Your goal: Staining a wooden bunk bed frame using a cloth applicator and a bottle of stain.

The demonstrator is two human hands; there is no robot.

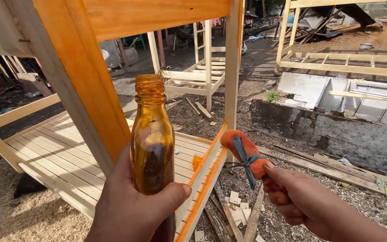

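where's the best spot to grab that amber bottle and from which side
Probably around its wide lower body, from below and behind, much as the left hand holds the amber bottle now. It stands upright with an open, capless mouth, so a side wrap keeps it level. The ribbed neck is narrower and near the opening. The right hand is taken up with the orange swab.

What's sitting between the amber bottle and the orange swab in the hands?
In the head view, between the amber bottle and the orange swab runs the slatted wooden shelf's orange-stained front edge, with a small orange scrap on it.
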